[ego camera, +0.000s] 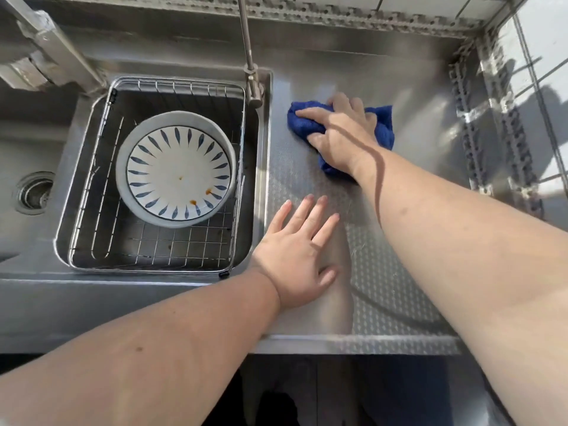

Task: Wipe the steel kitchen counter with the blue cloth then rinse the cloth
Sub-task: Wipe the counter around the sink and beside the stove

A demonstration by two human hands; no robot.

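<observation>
1. Head view, task object. The blue cloth (307,124) lies bunched on the far part of the steel counter (384,272), to the right of the sink and just beside the base of the tap (253,84). Cloth shows on both sides of the hand that covers it.

2. Head view, right hand. The right hand (341,133) lies palm-down on the cloth. Its fingers are spread and curled over the cloth, pressing it to the counter surface. The arm is extended well forward.

3. Head view, left hand. The left hand (299,250) rests flat on the near part of the counter, just beside the sink edge. Its fingers are apart and extended and hold nothing. It appears to serve as a brace.

4. Head view, surroundings. A wire basket (92,167) sits in the sink (261,167) and holds a patterned bowl (176,167) with small orange marks inside. A second basin with a drain (33,192) lies further left.

5. Step in hand. The wiping step is under way; the cloth is at the far end of the counter. The rinse step is not yet begun. No water is seen at the tap, although glare on the steel makes this hard to confirm.

6. Next move. Judged from this position, the cloth has the near embossed section yet to cover. Draw it toward the front edge in overlapping passes with steady downward pressure. Lift the left hand clear so the area under it can be wiped. Then gather the cloth and carry it under the tap.
</observation>
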